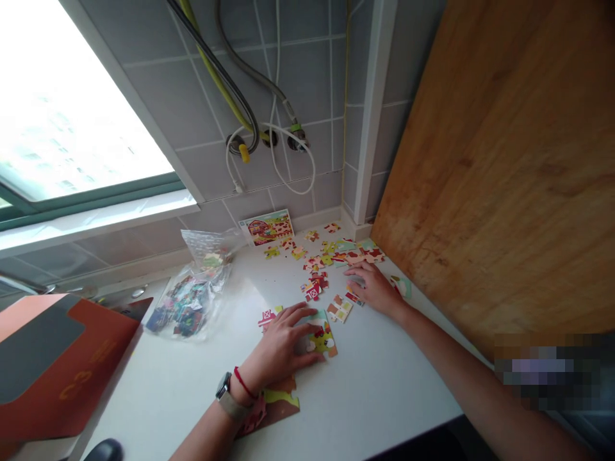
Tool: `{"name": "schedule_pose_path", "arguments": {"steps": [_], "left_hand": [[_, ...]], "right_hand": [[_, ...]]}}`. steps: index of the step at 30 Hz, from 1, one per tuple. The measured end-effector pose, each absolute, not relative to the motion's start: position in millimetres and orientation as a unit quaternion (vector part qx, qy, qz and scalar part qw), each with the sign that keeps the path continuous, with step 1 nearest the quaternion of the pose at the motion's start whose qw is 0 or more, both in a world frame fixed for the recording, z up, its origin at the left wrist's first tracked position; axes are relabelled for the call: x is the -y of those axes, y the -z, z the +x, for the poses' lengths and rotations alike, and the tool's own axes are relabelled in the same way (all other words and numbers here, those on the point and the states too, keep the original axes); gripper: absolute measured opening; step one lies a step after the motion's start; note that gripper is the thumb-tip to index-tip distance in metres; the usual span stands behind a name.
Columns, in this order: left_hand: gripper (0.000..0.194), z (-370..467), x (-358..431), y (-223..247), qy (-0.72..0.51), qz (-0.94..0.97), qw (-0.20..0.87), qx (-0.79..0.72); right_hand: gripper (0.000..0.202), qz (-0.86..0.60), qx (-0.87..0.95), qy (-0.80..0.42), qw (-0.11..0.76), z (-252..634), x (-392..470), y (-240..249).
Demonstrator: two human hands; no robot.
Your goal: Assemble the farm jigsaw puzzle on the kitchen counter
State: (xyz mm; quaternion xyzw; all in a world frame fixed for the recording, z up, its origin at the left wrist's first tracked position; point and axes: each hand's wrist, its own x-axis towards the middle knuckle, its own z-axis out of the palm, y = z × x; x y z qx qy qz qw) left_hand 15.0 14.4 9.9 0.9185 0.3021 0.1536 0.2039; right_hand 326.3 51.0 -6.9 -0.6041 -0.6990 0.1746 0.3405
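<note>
My left hand (288, 336), with a watch and a red band at the wrist, has its fingers spread over a joined block of jigsaw pieces (327, 344). The fingertips and thumb rest along that block. Part of a larger joined puzzle section (283, 404) in brown and green shows below the left wrist. My right hand (377, 288) is open among the loose pieces, thumb and fingers apart. Just left of it lies a small joined bit of puzzle (339, 308). Red barn pieces (315, 288) lie between the hands, and cow-patterned pieces (368, 253) sit beyond the right fingers.
The farm picture card (268, 227) leans against the tiled wall. Clear bags (189, 301) with more pieces lie at left, beside an orange box (81, 365). A wooden panel (504, 160) bounds the right side. Hoses and a white cable (314, 169) hang above; a black mouse (104, 450) sits front left.
</note>
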Motion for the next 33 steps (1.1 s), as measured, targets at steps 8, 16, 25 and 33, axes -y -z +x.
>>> {"name": "schedule_pose_path", "arguments": {"steps": [8,16,25,33], "left_hand": [[0.045,17.7,-12.3,-8.4,-0.167,0.911,0.220,-0.305],[0.045,18.1,-10.5,-11.1,-0.172,0.914,0.214,-0.299],[0.044,16.1,-12.8,-9.1,-0.179,0.913,0.215,-0.296],[0.053,13.4,-14.0,-14.5,-0.171,0.917,0.225,-0.280]], "right_hand": [[0.025,-0.572,0.735,-0.177,0.318,317.2,-48.2,7.5],[0.040,-0.587,0.776,-0.141,0.182,282.6,-69.2,-12.3],[0.049,-0.694,0.709,-0.084,0.088,279.0,-139.9,-10.0],[0.057,-0.713,0.692,-0.102,0.039,296.8,-207.2,-30.1]]}}
